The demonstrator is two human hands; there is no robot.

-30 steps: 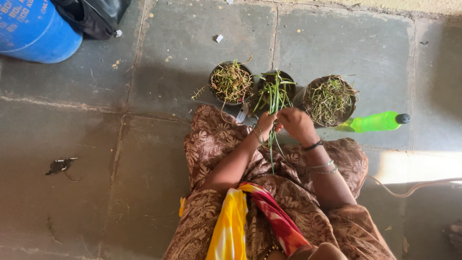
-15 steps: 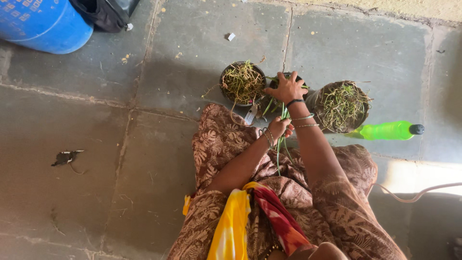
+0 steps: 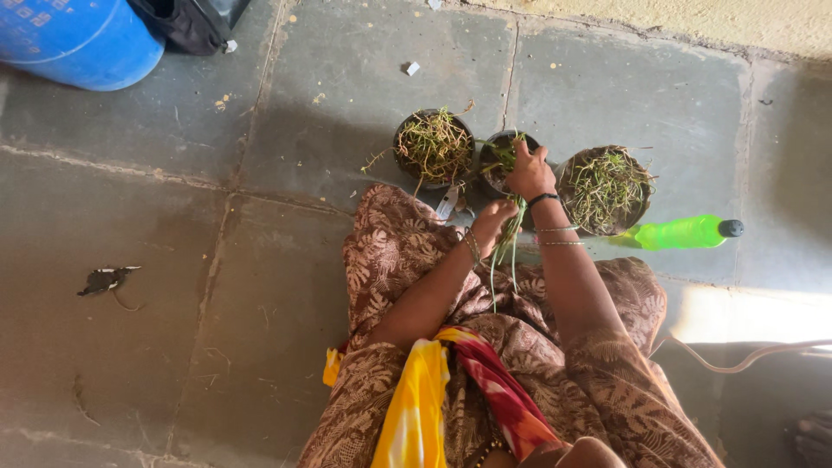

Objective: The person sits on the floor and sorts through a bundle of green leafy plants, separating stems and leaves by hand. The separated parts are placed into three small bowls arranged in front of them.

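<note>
Green, grass-like stalks [image 3: 507, 247] hang from the left hand [image 3: 491, 218], which is closed around their upper ends just above the lap, the long blades trailing down over the brown patterned cloth [image 3: 390, 260]. The right hand [image 3: 529, 169] has left the bundle: a second ago both hands were pinched together on the stalks in front of the pots, and now the right one reaches forward and rests on the rim of the middle pot [image 3: 503, 156], fingers curled over its edge; whether it grips the rim or presses something into the soil I cannot tell. That shift reads as a move from sorting the stalks to working at the pot itself, with the stalks kept ready in the other hand.

Left of the middle pot stands a dark pot [image 3: 433, 146] full of dry, tangled straw-coloured roots and stems; right of it, a third pot [image 3: 605, 189] holds a similar tangle. A small metal tool, perhaps scissors [image 3: 448, 204], lies on the floor just beside the knee. A bright green bottle [image 3: 685, 232] with a dark cap lies on its side near the right-hand pot. Farther off on the grey stone floor [image 3: 217, 260] are a blue drum [image 3: 78, 39] and a black bag [image 3: 186, 22].
</note>
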